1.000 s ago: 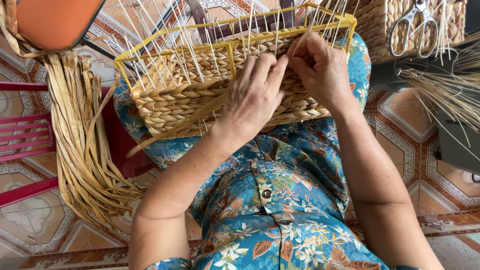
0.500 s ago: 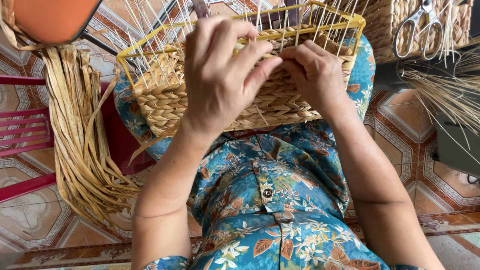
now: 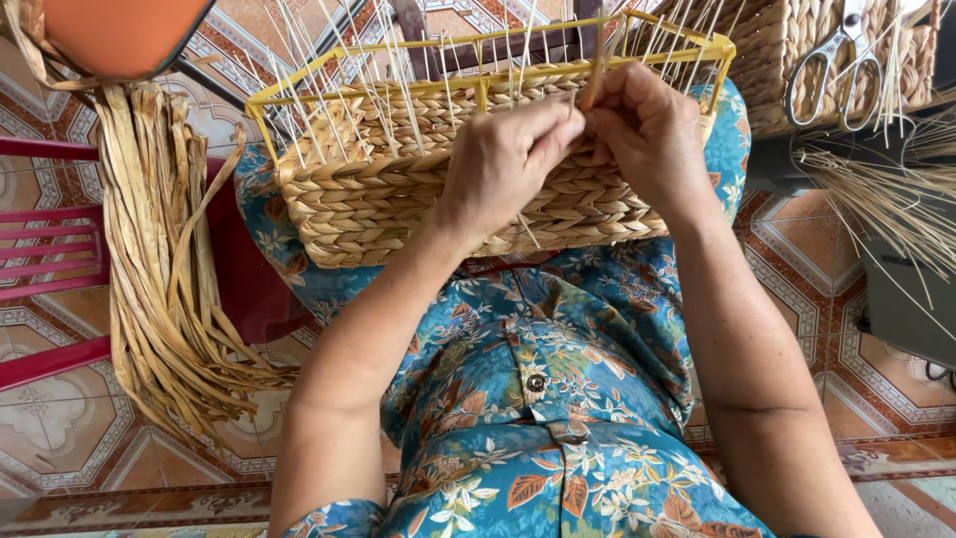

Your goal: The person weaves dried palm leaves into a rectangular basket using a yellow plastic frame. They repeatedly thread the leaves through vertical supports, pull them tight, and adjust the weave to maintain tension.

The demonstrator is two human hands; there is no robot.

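Half-woven basket of plaited straw-coloured fibre, rectangular, lying on the person's lap against the blue floral dress; its upper edge carries a yellow wire frame, and many thin pale upright stakes stand out beyond the woven part. Weaving strand, flat and tan, rising at the basket's far right rim, pinched between both hands. Left hand: laid over the outer wall of the basket, fingers curled shut, tips meeting the strand beside the right hand. Right hand: at the right end of the rim, fingers closed around the same strand, thumb pressed toward the left fingertips; the two hands touch. Bundle of loose dried fibre strips, long and flat, hanging at the person's left over a red slatted chair, well apart from the hands. Orange seat or lid, upper left corner, above the bundle. Second woven basket, upper right, with a pair of metal scissors resting on it. Sheaf of thin pale stalks, right side, just below that basket. Patterned tile floor under everything.
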